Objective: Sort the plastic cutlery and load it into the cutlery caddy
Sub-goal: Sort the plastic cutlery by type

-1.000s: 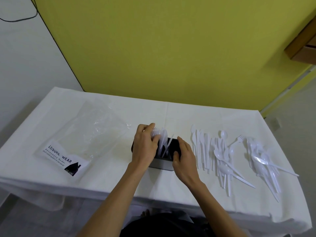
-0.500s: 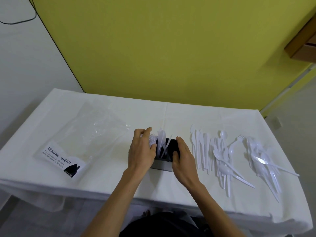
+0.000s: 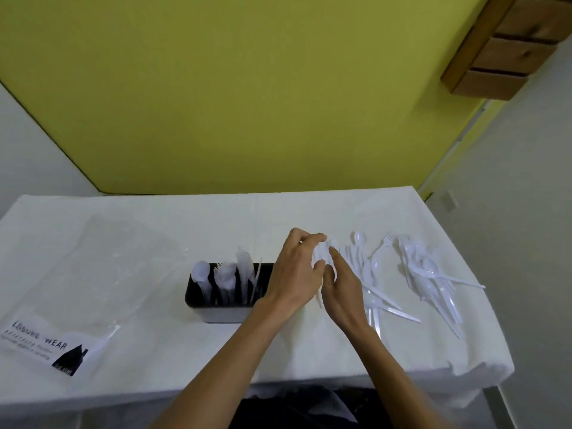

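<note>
A black cutlery caddy [image 3: 198,300] stands mid-table with white plastic spoons, forks and knives upright in its compartments. Just right of it, my left hand [image 3: 294,270] and my right hand [image 3: 340,289] meet over a row of white knives [image 3: 320,258]; both hands' fingers curl round a bundle of them. Further right lies a loose heap of spoons and a fork [image 3: 374,270], then a pile of white cutlery [image 3: 433,280].
A clear plastic bag with a "LEISURE WEAR" label [image 3: 46,342] lies on the left of the white tablecloth [image 3: 185,218]. Behind the table stands a yellow-green wall [image 3: 247,88], and a wooden drawer unit [image 3: 507,48] is at the upper right.
Both hands have left the caddy and moved right onto the row of knives, gathering some of them. The head camera has shifted, so the table sits lower in view.
</note>
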The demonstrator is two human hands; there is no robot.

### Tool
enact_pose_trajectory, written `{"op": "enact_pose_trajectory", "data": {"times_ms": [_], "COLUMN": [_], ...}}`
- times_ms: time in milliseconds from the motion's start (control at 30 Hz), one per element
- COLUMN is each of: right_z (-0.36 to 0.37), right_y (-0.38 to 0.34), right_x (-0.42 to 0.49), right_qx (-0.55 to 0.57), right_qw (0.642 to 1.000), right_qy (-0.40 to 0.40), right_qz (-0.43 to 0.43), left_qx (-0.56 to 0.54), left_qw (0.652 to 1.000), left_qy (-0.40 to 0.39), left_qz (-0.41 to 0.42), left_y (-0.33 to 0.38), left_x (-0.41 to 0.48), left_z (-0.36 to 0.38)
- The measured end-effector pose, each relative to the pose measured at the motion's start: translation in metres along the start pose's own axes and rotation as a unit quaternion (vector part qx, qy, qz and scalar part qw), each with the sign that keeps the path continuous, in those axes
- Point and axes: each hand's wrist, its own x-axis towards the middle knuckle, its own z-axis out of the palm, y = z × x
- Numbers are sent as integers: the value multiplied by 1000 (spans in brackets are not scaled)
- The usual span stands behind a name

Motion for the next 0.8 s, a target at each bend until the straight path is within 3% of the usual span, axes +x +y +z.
{"op": "enact_pose_trajectory", "data": {"times_ms": [167, 433, 600, 800], "right_z": [-48, -92, -83, -78], "right_y": [38, 98, 114, 114], "right_x": [20, 64, 101, 142], "right_qx": [-41, -87, -86, -179], "right_qw": [996, 984, 975, 959], "right_qy": [64, 96, 82, 31], "right_qz": [40, 118, 189, 218], "left_qx": [-18, -36, -20, -33], "left_qw": [996, 974, 968, 967], "left_qy": [-91, -210, -231, -218], "left_qz": [0, -82, -99, -130], "left_y": [4, 8, 1, -10], "left_x": [28, 66, 81, 97], "left_z": [44, 91, 101, 101]}}
